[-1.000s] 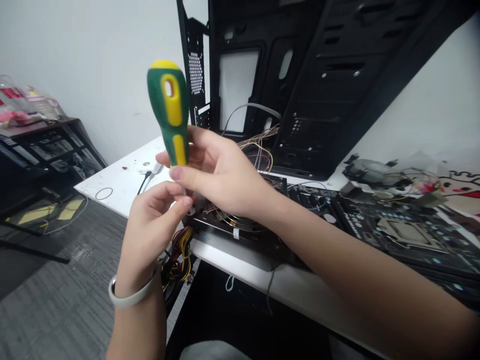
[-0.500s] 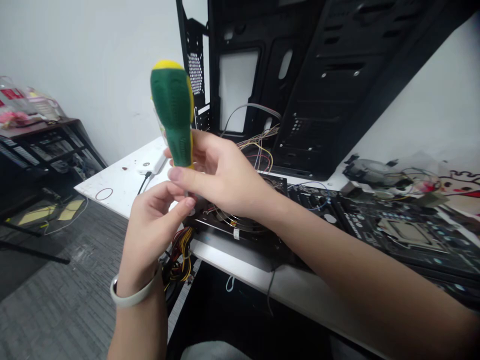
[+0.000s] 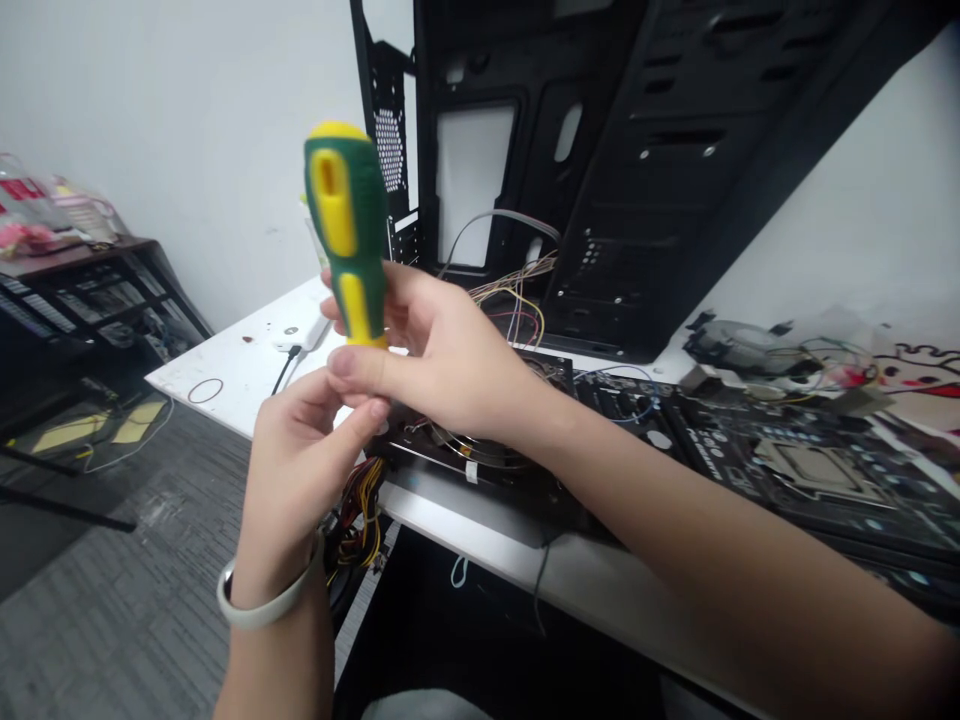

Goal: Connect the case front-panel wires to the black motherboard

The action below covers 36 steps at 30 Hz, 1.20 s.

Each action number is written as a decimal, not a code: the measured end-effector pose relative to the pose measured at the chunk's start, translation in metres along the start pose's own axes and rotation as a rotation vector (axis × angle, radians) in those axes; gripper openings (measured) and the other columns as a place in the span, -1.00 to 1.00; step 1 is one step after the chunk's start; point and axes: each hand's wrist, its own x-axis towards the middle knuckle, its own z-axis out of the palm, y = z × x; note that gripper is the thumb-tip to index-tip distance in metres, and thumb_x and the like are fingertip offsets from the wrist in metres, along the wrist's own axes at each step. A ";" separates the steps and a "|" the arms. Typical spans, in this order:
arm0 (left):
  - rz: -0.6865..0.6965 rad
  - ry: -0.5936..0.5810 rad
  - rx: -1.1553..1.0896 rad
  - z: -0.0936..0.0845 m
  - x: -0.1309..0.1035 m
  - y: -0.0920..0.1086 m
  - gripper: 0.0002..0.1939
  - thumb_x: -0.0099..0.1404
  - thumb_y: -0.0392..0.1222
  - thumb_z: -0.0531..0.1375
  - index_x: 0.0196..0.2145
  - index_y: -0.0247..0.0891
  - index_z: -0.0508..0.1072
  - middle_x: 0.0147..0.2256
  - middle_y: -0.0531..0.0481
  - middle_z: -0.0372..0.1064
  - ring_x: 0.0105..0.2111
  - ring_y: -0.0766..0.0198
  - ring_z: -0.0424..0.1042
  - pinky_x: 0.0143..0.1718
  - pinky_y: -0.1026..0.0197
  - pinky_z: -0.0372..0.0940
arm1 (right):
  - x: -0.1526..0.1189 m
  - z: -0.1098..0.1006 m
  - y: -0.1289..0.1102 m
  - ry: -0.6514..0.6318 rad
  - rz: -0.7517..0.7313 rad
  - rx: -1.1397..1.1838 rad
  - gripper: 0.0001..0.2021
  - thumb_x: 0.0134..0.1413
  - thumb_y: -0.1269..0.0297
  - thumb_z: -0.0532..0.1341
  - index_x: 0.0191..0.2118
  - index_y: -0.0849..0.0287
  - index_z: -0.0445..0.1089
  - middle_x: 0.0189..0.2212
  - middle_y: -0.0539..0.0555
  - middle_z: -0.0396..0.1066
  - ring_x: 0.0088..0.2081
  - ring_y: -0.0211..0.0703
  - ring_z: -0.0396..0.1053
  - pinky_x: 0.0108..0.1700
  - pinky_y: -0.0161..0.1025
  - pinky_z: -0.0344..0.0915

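A screwdriver [image 3: 365,225] with a green and yellow handle stands nearly upright, handle end up. My right hand [image 3: 442,355] is closed round the lower part of that handle, thumb across the front. Just below, my left hand [image 3: 304,440] is pinched at the screwdriver's shaft; the tip is hidden by the fingers. Both hands are over the left end of a black power supply [image 3: 435,460] with a round wire fan grille, partly covered by my right hand. A bundle of yellow, red and black cables [image 3: 364,520] hangs from its left end.
Behind stands an open black computer case [image 3: 600,200] with loose thin wires [image 3: 517,285]. A motherboard [image 3: 817,470] lies at the right, near a cooling fan [image 3: 735,345]. On the white table [image 3: 240,350] are a white device [image 3: 304,330] with a black cable and a rubber band [image 3: 205,390].
The screwdriver handle has turned about its length, so its yellow side with the hole now faces me. Both hands stay in nearly the same place.
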 end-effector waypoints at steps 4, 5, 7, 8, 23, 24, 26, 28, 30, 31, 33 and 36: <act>0.019 0.005 0.043 0.002 -0.001 0.001 -0.89 0.23 -0.12 0.37 -0.29 -0.16 0.59 -0.32 0.06 0.56 -0.28 0.27 0.49 -0.19 0.26 0.36 | -0.002 0.000 -0.006 0.042 0.064 -0.113 -0.67 0.00 0.30 0.34 -0.09 0.24 0.38 -0.20 0.02 0.42 -0.12 -0.13 0.42 0.02 -0.09 0.41; 0.022 -0.021 0.048 0.000 -0.001 0.002 -0.87 0.26 -0.09 0.34 -0.26 -0.15 0.59 -0.30 0.04 0.57 -0.28 0.26 0.50 -0.18 0.25 0.37 | -0.002 0.000 -0.005 0.034 0.061 -0.097 -0.65 0.01 0.30 0.34 -0.06 0.24 0.37 -0.22 0.01 0.42 -0.13 -0.14 0.42 0.01 -0.10 0.42; 0.021 -0.064 0.053 -0.003 -0.001 0.003 -0.84 0.30 -0.05 0.30 -0.24 -0.15 0.60 -0.29 0.02 0.57 -0.27 0.24 0.50 -0.18 0.23 0.38 | 0.000 0.000 -0.002 0.004 0.039 -0.028 -0.58 0.04 0.33 0.31 0.04 0.22 0.32 -0.23 -0.01 0.43 -0.12 -0.17 0.43 0.02 -0.14 0.42; 0.016 -0.069 0.054 -0.005 -0.001 0.003 -0.85 0.30 -0.05 0.29 -0.25 -0.15 0.60 -0.30 0.02 0.57 -0.28 0.24 0.50 -0.20 0.24 0.38 | 0.000 0.000 0.001 -0.011 0.028 0.017 -0.54 0.06 0.35 0.30 0.10 0.21 0.27 -0.22 -0.01 0.43 -0.11 -0.19 0.43 0.03 -0.16 0.42; 0.046 -0.044 0.016 -0.005 -0.004 0.003 -0.86 0.31 -0.09 0.30 -0.19 -0.10 0.61 -0.25 0.04 0.58 -0.24 0.28 0.52 -0.16 0.28 0.38 | -0.001 0.002 -0.005 -0.012 0.010 -0.059 -0.78 0.12 0.32 0.26 -0.10 0.24 0.35 -0.32 -0.03 0.35 -0.25 -0.29 0.35 -0.09 -0.25 0.38; 0.044 -0.042 0.025 -0.006 -0.004 0.003 -0.85 0.32 -0.09 0.29 -0.19 -0.10 0.61 -0.26 0.04 0.58 -0.27 0.28 0.52 -0.19 0.27 0.39 | 0.000 0.002 -0.003 -0.013 0.008 -0.035 -0.78 0.14 0.33 0.23 -0.09 0.23 0.34 -0.33 -0.04 0.34 -0.27 -0.30 0.35 -0.09 -0.26 0.38; 0.038 -0.019 0.038 -0.007 -0.004 0.002 -0.86 0.30 -0.08 0.30 -0.22 -0.12 0.62 -0.31 0.04 0.59 -0.31 0.27 0.53 -0.25 0.27 0.41 | 0.001 0.002 -0.001 -0.018 -0.011 0.026 -0.77 0.16 0.36 0.19 -0.05 0.22 0.32 -0.34 -0.06 0.34 -0.28 -0.32 0.36 -0.07 -0.27 0.39; 0.035 0.029 0.057 -0.005 -0.004 0.002 -0.88 0.26 -0.09 0.34 -0.27 -0.15 0.61 -0.36 0.05 0.58 -0.35 0.28 0.52 -0.30 0.29 0.40 | 0.001 0.002 0.001 -0.030 -0.054 0.071 -0.76 0.14 0.38 0.20 -0.05 0.22 0.32 -0.31 -0.05 0.38 -0.24 -0.32 0.38 -0.03 -0.27 0.38; 0.035 0.070 0.075 -0.001 -0.002 0.003 -0.88 0.22 -0.12 0.37 -0.30 -0.18 0.60 -0.35 0.05 0.58 -0.34 0.29 0.51 -0.29 0.30 0.40 | 0.000 0.002 0.000 -0.031 -0.094 0.058 -0.76 0.08 0.37 0.26 -0.11 0.23 0.34 -0.26 -0.03 0.41 -0.18 -0.29 0.39 0.02 -0.26 0.37; 0.035 0.082 0.082 0.001 -0.002 0.003 -0.87 0.20 -0.13 0.39 -0.29 -0.19 0.60 -0.33 0.05 0.58 -0.32 0.29 0.51 -0.27 0.30 0.39 | -0.001 0.002 -0.001 -0.020 -0.093 0.022 -0.77 0.05 0.35 0.30 -0.15 0.23 0.35 -0.25 -0.02 0.42 -0.15 -0.27 0.40 0.04 -0.24 0.36; 0.035 0.080 0.080 0.005 -0.001 0.004 -0.87 0.20 -0.16 0.39 -0.29 -0.20 0.59 -0.29 0.05 0.59 -0.27 0.28 0.52 -0.23 0.30 0.39 | -0.002 0.002 -0.004 0.018 -0.044 -0.070 -0.78 0.01 0.29 0.34 -0.22 0.23 0.36 -0.28 -0.02 0.40 -0.14 -0.21 0.40 0.05 -0.17 0.36; 0.044 0.046 0.051 0.007 0.000 0.004 -0.90 0.21 -0.16 0.38 -0.32 -0.19 0.57 -0.32 0.08 0.57 -0.27 0.31 0.51 -0.21 0.33 0.38 | -0.002 0.001 -0.005 0.060 0.041 -0.125 -0.78 0.03 0.27 0.32 -0.22 0.24 0.36 -0.35 -0.04 0.37 -0.19 -0.19 0.42 -0.02 -0.13 0.40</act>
